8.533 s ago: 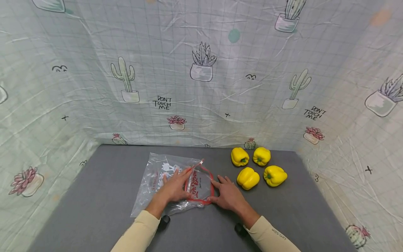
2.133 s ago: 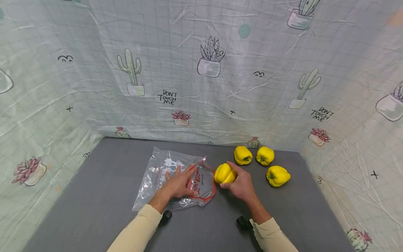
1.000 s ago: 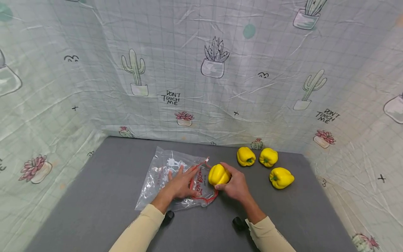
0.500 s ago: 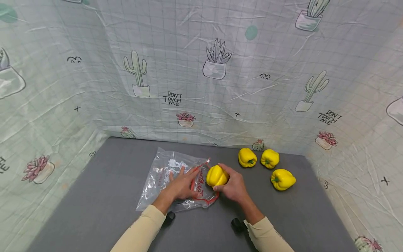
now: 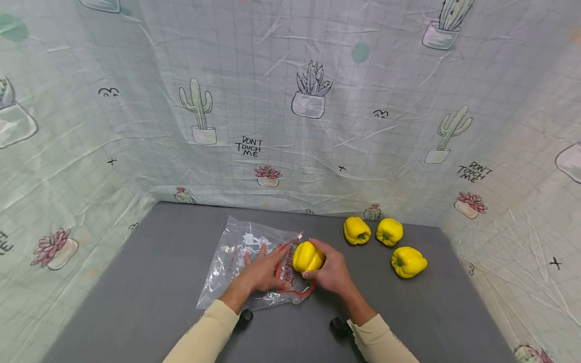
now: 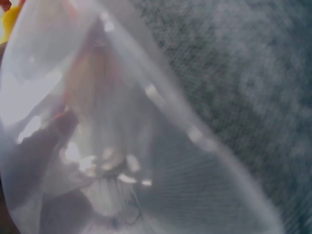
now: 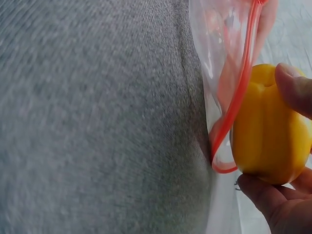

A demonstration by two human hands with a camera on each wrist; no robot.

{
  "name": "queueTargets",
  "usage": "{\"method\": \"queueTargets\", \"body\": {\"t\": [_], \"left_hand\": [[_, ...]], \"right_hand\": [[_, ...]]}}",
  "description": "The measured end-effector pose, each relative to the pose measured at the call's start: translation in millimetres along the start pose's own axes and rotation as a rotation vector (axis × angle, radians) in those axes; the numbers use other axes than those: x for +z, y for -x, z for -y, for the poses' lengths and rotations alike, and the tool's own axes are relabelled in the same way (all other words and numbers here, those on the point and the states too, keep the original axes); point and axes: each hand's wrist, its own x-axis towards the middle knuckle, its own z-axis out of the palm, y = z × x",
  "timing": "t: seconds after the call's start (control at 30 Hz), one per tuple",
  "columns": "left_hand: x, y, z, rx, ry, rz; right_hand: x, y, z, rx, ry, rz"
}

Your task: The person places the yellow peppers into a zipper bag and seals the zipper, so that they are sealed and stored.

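Observation:
In the head view my right hand (image 5: 333,272) grips a yellow bell pepper (image 5: 306,256) at the mouth of a clear zip bag (image 5: 218,277). My left hand (image 5: 260,272) rests on the bag, fingers spread, index finger and thumb along the red-edged mouth. In the right wrist view the thumb (image 7: 295,92) presses one end of the pepper, other fingers the opposite end. Its front overlaps the red zip rim (image 7: 239,97), which stands up off the table. The left wrist view is mostly filled by blurred clear plastic (image 6: 161,136), which hides most of the left hand.
Three more yellow bell peppers lie at the back right: one on the left (image 5: 356,231), one beside it (image 5: 389,232) and one nearer (image 5: 409,262). The grey table (image 5: 136,292) is enclosed by a cactus-print cloth (image 5: 218,111). Black wrist cameras sit under both forearms.
The right hand first lay at the bag's rim, then took the near-left pepper from the group and carried it left to the bag mouth. The left hand has stayed on the bag.

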Motion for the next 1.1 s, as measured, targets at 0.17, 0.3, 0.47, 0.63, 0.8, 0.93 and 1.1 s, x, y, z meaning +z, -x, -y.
{"method": "queueTargets", "body": {"t": [0.17,0.3,0.47,0.63,0.8,0.93,1.1], "left_hand": [[-0.2,-0.5,0.8,-0.005,0.000,0.009],[-0.1,-0.3,0.7,-0.007,0.001,0.007],[0.3,-0.3,0.1,0.001,0.007,-0.011],[0.4,0.0,0.0,0.002,0.008,-0.017],[1.1,-0.8,0.9,0.001,0.003,-0.010],[0.8,-1.0,1.4,0.000,-0.003,-0.007],[1.3,-1.9,2.1,0.011,0.000,-0.017]], "right_hand": [[3.2,-0.3,2.1,-0.019,-0.009,0.006],[5.9,-0.8,4.8,-0.010,-0.024,0.001],[11.3,-1.0,6.3,-0.007,-0.044,-0.003],[16.3,0.2,7.8,-0.016,-0.056,-0.013],[19.7,2.3,8.8,-0.041,-0.062,-0.017],[22.0,2.4,10.1,-0.059,-0.063,-0.011],[25.0,1.8,9.9,-0.076,-0.042,-0.013]]}}
